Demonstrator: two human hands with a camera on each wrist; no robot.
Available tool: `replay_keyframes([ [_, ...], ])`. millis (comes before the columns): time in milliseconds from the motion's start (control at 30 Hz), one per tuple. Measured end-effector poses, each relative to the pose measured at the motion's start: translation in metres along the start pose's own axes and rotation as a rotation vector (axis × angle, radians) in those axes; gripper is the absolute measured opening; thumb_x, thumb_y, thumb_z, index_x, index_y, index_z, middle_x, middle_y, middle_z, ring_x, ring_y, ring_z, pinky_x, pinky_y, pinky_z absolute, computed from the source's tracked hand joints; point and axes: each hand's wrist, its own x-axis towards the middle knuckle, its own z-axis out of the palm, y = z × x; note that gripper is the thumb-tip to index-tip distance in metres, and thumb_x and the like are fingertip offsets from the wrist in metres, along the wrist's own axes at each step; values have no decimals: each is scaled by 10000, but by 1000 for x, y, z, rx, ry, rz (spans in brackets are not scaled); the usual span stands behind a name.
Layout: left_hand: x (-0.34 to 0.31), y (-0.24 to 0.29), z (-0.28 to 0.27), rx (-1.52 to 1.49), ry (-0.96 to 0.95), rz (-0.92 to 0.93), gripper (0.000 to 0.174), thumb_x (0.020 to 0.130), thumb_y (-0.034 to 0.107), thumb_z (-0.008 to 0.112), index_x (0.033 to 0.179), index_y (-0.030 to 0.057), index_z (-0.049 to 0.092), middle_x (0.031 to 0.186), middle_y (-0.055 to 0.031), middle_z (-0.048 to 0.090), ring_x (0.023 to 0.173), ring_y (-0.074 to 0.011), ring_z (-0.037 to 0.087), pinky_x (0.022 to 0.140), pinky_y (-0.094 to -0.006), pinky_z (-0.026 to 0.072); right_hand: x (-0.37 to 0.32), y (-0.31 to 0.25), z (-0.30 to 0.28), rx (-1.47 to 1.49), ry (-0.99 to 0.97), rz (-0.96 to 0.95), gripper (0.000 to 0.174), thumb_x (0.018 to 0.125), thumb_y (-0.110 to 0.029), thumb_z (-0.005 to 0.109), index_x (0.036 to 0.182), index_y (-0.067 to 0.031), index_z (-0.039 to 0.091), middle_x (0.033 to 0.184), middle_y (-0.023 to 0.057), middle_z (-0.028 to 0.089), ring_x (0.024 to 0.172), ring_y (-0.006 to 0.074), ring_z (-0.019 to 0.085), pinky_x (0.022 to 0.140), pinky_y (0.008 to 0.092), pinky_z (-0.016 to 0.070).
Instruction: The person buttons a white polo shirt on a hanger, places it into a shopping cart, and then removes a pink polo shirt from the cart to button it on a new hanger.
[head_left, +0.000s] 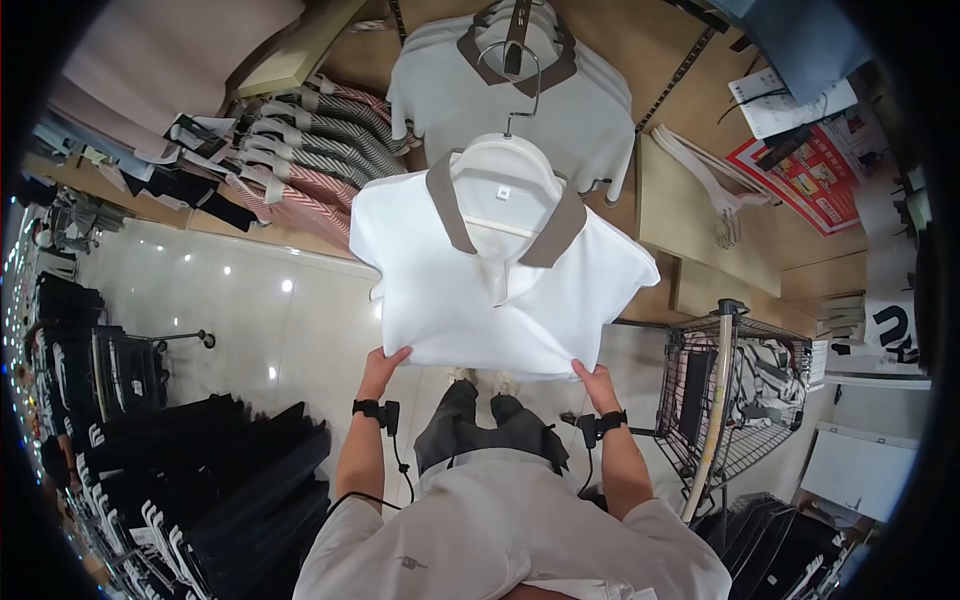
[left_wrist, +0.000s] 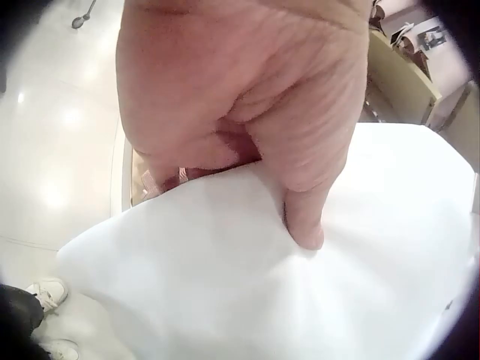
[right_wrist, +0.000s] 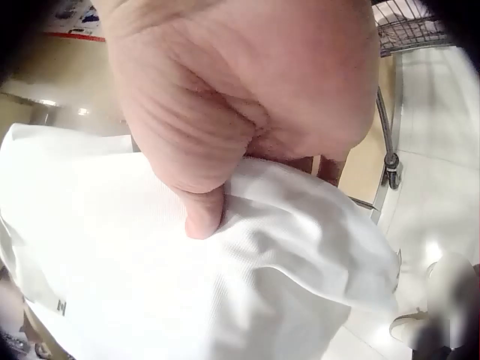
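Observation:
A white polo shirt [head_left: 480, 325] with a grey-brown collar hangs on a white hanger [head_left: 507, 150] in the middle of the head view. The hanger's metal hook [head_left: 537, 85] points up in front of the shirts behind. My left hand [head_left: 381, 371] pinches the shirt's lower left edge. In the left wrist view its thumb [left_wrist: 304, 221] presses on the white cloth, the other fingers behind it. At the lower right edge my right hand [head_left: 597, 386] pinches the fabric, with the thumb [right_wrist: 205, 216] on top in the right wrist view. Between the two hands the hem is spread wide.
Behind hang several pale shirts with brown collars [head_left: 600, 95]. Striped garments [head_left: 330, 140] hang at the left. A wire cart [head_left: 745, 450] with clothes stands at the right. Dark garments [head_left: 230, 470] hang on a rack at lower left. Bare hangers [head_left: 700, 170] hang at the right.

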Motion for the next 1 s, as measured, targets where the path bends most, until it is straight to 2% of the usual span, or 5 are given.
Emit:
replay_keyframes([
  [467,-28,-40,4,275,239,116,269,794,226,773,814,-20,667,646,0,580,598,-86,485,565,-283,419,29,4,-16,26,50,-187,485,867,-363,701,1067,77,665,968,128,709,859,176,644,787,304,489],
  [600,-17,-37,19,616,279,90,340,730,206,804,907,-27,629,795,-117,624,647,-243,557,635,-344,475,29,-6,-23,-193,72,-231,465,881,-366,674,1080,54,668,988,169,708,897,236,670,804,334,497],
  [667,-12,-26,52,580,707,528,617,706,195,838,1177,-27,507,1189,-195,521,866,-296,598,783,-373,527,39,-5,-25,-232,62,-248,462,884,-364,665,1081,54,666,987,183,706,903,254,673,806,343,498],
  [733,-16,37,79,511,590,735,851,673,156,846,1344,-16,350,1392,-226,339,1119,-372,525,932,-394,488,50,4,-25,-271,52,-259,459,887,-361,656,1082,54,663,986,198,704,910,273,675,809,352,500],
  [1000,6,235,144,566,331,1224,589,798,106,732,1313,9,463,1390,-143,415,1068,-327,569,854,-358,512,54,-5,-39,-418,211,-246,520,865,-411,665,1010,89,672,930,236,696,881,329,680,794,375,504],
])
